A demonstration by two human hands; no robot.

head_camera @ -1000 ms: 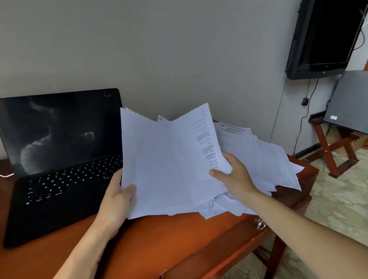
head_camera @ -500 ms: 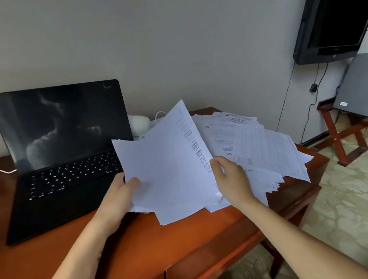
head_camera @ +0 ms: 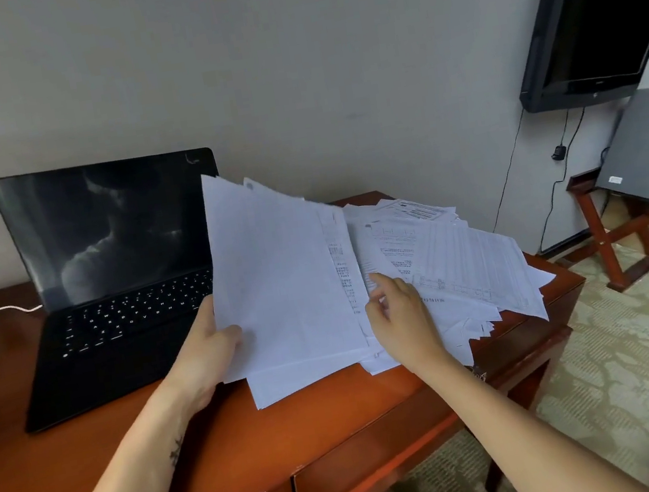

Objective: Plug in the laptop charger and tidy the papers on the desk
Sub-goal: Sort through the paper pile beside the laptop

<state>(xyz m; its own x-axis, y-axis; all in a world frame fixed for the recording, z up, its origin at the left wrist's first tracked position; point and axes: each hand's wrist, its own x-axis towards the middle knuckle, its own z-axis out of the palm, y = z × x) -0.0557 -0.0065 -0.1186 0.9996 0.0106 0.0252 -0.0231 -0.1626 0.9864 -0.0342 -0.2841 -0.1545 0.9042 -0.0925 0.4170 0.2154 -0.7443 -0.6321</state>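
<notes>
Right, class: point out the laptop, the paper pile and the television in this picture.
laptop (head_camera: 113, 236): head view, middle of dark screen.
paper pile (head_camera: 469, 261): head view, printed top sheet.
television (head_camera: 590, 3): head view, black screen.

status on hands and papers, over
Left hand grips raised sheets. Right hand at spread pile, grip unclear. Open laptop close beside sheets.

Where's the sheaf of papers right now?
Head view, centre: the sheaf is gripped by the left hand, right of the laptop, left of the loose pile on the desk.
</notes>
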